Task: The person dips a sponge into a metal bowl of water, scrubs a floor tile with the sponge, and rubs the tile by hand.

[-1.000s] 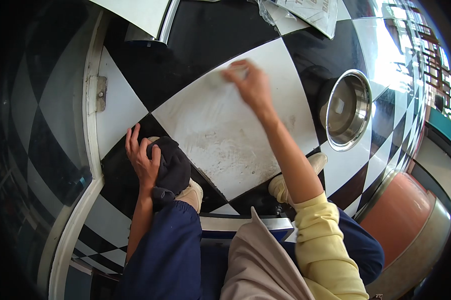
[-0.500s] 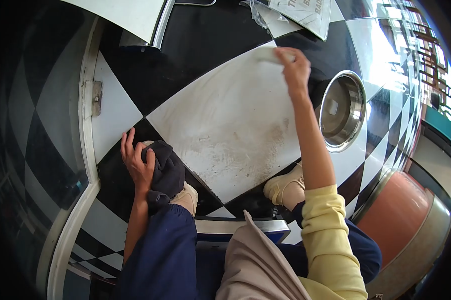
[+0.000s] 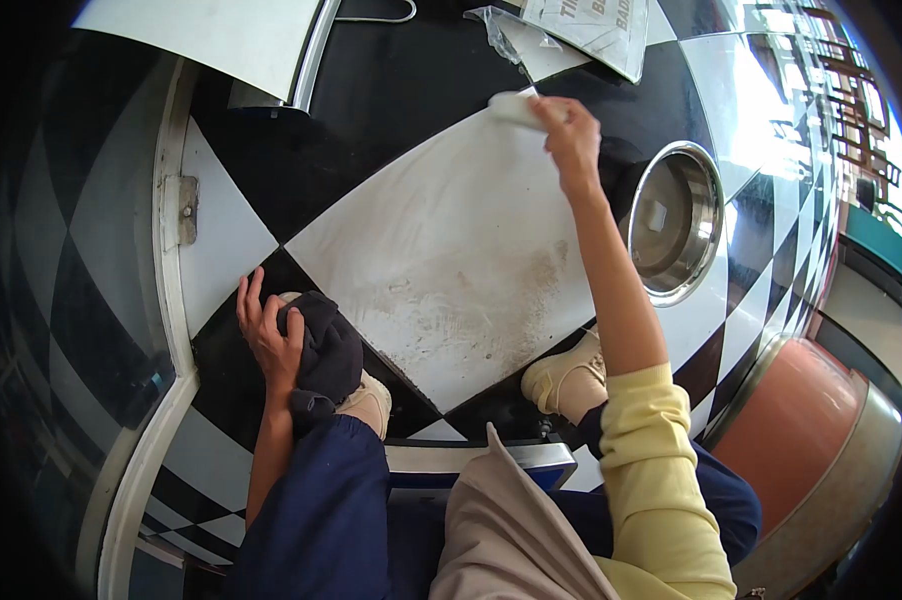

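My right hand (image 3: 571,140) grips a white sponge (image 3: 514,109), somewhat blurred, against the far corner of a large white floor tile (image 3: 421,230). Brown smears and dirt specks mark this tile, thickest toward its near and right side. A dark grey cloth (image 3: 329,350) lies bunched over my left shoe. My left hand (image 3: 274,335) holds the cloth at its left edge, thumb on the fabric and the other fingers stretched forward. To the right of my right forearm stands a round steel basin (image 3: 716,225) with water and a small pale piece inside.
A sign board (image 3: 601,35) and clear plastic lie at the far edge. A white panel with a metal edge (image 3: 306,60) juts in at upper left. Left is a door frame (image 3: 171,260); an orange rounded seat (image 3: 796,420) stands at right. My shoes flank the tile.
My right hand and the sponge have shifted slightly left along the tile's far corner. The view has moved a little; my left hand stays on the cloth.
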Tool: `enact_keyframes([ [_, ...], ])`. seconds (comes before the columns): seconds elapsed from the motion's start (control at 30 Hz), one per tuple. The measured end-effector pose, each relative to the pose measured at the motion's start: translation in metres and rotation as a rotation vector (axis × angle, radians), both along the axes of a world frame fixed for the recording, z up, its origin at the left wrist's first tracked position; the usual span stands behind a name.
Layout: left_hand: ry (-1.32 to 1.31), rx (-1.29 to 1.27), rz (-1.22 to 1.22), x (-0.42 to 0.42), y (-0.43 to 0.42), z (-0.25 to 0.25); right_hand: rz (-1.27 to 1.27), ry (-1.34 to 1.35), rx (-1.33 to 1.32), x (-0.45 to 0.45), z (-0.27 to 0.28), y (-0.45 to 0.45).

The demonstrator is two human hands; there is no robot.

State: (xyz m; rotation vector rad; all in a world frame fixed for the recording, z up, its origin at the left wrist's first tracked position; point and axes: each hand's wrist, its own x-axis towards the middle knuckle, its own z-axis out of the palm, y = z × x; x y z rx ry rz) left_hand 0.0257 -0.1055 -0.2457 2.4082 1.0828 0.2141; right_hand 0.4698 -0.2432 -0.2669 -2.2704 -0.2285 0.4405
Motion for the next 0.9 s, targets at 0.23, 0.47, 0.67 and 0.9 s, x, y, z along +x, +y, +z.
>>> enact_keyframes([
  [0.23,0.0,0.003,0.007,-0.001,-0.001,0.0,-0.303,-0.02,0.098,0.023,0.014,-0.013],
  [0.47,0.0,-0.007,0.009,-0.001,-0.001,-0.001,-0.028,-0.001,-0.079,0.012,0.025,0.0],
  [0.67,0.004,-0.006,0.019,0.0,-0.001,-0.001,0.183,0.076,-0.066,-0.012,0.013,-0.005],
  [0.9,0.007,0.001,0.013,0.0,-0.001,0.002,-0.277,0.018,0.157,0.006,0.007,-0.013],
])
